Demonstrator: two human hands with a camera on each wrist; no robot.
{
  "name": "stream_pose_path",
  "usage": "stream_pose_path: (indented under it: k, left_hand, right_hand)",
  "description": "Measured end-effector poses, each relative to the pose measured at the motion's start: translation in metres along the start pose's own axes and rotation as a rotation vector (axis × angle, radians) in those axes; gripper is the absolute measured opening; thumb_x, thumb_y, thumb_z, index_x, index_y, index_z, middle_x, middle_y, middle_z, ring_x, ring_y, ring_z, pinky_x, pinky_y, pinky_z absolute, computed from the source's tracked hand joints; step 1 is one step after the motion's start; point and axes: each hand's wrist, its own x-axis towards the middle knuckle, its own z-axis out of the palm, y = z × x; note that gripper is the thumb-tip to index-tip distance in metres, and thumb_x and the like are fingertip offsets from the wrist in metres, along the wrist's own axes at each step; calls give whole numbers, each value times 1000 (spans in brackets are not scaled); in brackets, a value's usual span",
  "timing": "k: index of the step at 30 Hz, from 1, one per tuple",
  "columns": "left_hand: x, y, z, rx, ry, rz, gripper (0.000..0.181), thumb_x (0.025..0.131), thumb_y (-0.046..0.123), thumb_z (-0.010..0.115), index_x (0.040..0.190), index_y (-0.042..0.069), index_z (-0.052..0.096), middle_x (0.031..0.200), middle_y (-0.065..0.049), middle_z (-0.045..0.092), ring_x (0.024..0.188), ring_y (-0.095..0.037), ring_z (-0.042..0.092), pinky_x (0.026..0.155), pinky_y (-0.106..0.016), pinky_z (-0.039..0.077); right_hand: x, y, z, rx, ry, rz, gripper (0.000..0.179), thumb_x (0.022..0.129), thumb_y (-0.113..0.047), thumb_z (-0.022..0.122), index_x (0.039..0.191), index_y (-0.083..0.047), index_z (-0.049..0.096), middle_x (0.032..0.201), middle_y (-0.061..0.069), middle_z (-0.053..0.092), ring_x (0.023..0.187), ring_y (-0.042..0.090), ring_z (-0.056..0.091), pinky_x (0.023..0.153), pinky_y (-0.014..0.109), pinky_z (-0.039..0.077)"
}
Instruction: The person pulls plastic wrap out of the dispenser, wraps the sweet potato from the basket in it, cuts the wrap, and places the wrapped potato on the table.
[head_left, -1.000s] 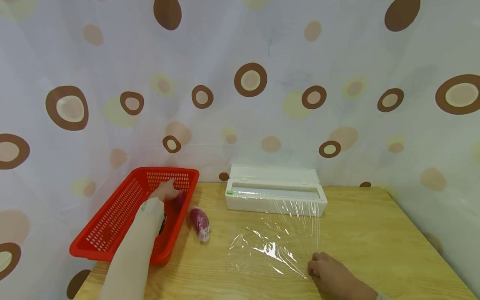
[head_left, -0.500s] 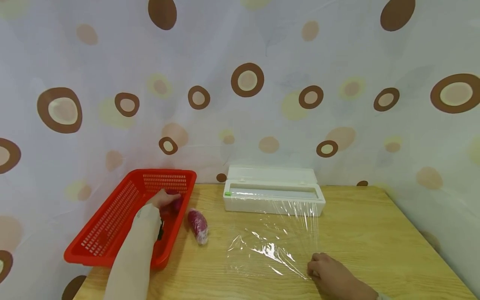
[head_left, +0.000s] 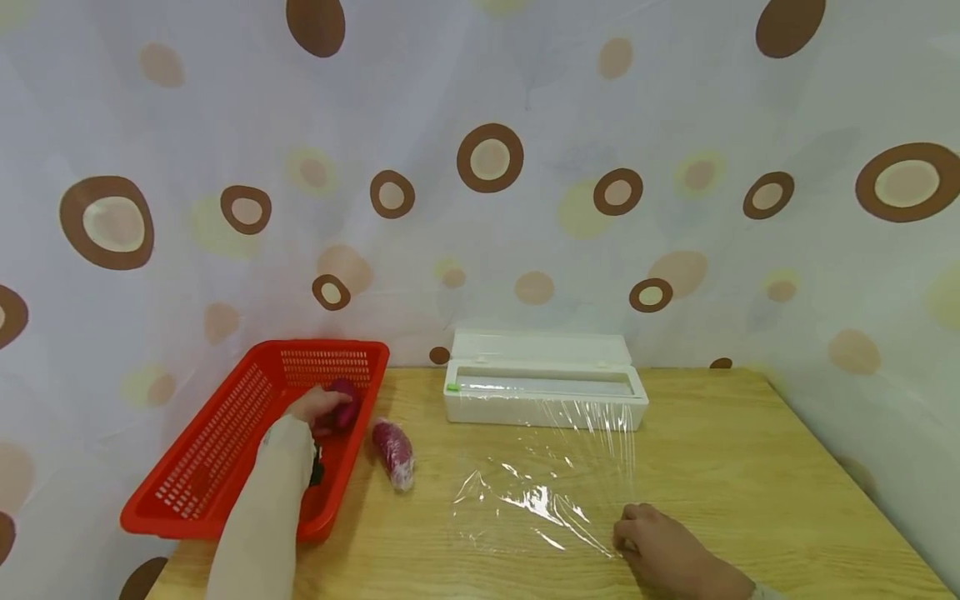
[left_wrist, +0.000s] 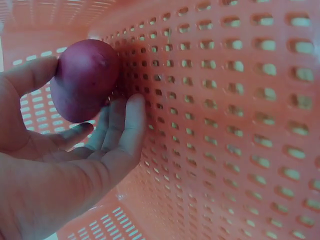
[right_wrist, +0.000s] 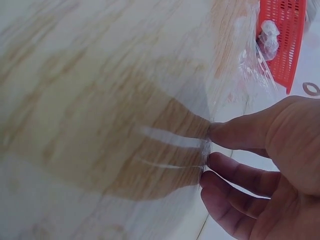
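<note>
Inside the red plastic basket, my left hand grips a purple sweet potato. The thumb lies on one side and the fingers curl underneath, close to the slotted basket wall. A sheet of cling film stretches from a white dispenser box toward the front of the table. My right hand pinches the film's near right corner between thumb and fingers, low over the tabletop. A film-wrapped sweet potato lies on the table just right of the basket.
The dispenser's white lid stands raised at the back, against a patterned curtain. Near my left wrist, a small dark green item lies in the basket, partly hidden by the sleeve. Wood-grain tabletop extends to the right.
My left hand has drawn back slightly inside the basket, and the purple sweet potato in its grip now shows more clearly. The right hand still holds the film corner. The head view has shifted slightly.
</note>
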Motion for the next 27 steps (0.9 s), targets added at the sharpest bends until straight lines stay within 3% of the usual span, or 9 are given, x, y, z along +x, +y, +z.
stream_pose_path:
  k: [5, 13, 19, 23, 27]
  left_hand:
    - [-1, -5, -2, -19, 28, -16, 63, 93, 28, 60, 135, -4, 24, 126, -26, 42, 108, -38, 47, 89, -48, 48]
    - [-4, -4, -6, -16, -17, 10, 63, 90, 18, 59, 137, -3, 21, 124, -25, 36, 108, -39, 42, 92, -49, 44]
    - [-12, -5, -13, -29, -24, -2, 52, 88, 27, 60, 128, -1, 41, 111, -16, 49, 97, -30, 49, 80, -38, 49]
    - [-17, 3, -20, -40, -59, 55, 47, 91, 28, 56, 125, -2, 45, 110, -15, 51, 97, -29, 48, 78, -34, 49]
    - [-25, 13, -28, -84, -76, 116, 53, 93, 28, 52, 134, -2, 37, 126, -18, 42, 107, -32, 41, 86, -39, 46]
  right_hand:
    - [2, -3, 0, 26, -23, 4, 17, 80, -3, 72, 76, -20, 68, 77, -13, 51, 70, 3, 46, 58, 22, 47]
    - [3, -3, 2, -20, -2, -11, 18, 78, -3, 73, 74, -19, 67, 77, -12, 52, 69, 5, 47, 58, 23, 47]
    - [2, -1, 2, -20, -27, -1, 19, 77, -3, 73, 75, -20, 65, 78, -12, 53, 70, 6, 47, 57, 23, 47]
    - [2, 0, 1, -18, -42, 10, 19, 77, -3, 73, 75, -20, 65, 78, -12, 52, 70, 6, 47, 57, 23, 46]
    - [2, 0, 0, -40, -24, 3, 20, 76, -2, 73, 74, -19, 64, 78, -12, 52, 69, 6, 46, 57, 23, 46]
